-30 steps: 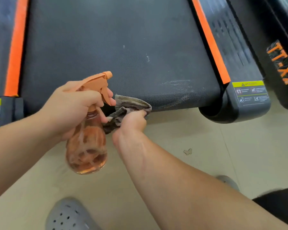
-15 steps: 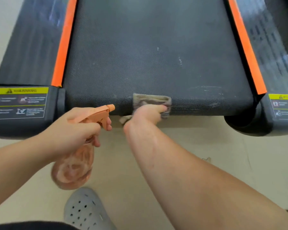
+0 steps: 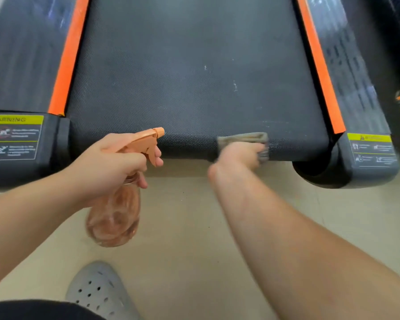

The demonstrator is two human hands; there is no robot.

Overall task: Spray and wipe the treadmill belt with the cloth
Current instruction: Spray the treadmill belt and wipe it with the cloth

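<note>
Gripping spray bottle [image 3: 113, 215], left hand [image 3: 106, 166]; right hand [image 3: 239, 155] pressing cloth [image 3: 243, 137] on belt [image 3: 194, 88]

Bare left forearm [image 3: 32, 204], bare right forearm [image 3: 286, 239], grey clog [image 3: 97, 294] with round holes, dark garment [image 3: 32, 310] at lower edge.

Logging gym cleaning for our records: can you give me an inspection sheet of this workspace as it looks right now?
Surface: black treadmill belt, textured, with white specks mid-belt.
Job's things: cloth pressed on the belt's rear edge, right of centre; orange spray bottle held over the floor.
Clutter: nothing seen.
Hands: left hand grips the spray bottle, fingers at the trigger; right hand holds the cloth, blurred.
Cables: nothing seen.
Surroundings: beige floor, grey perforated shoe, yellow warning labels on both end caps.
</note>
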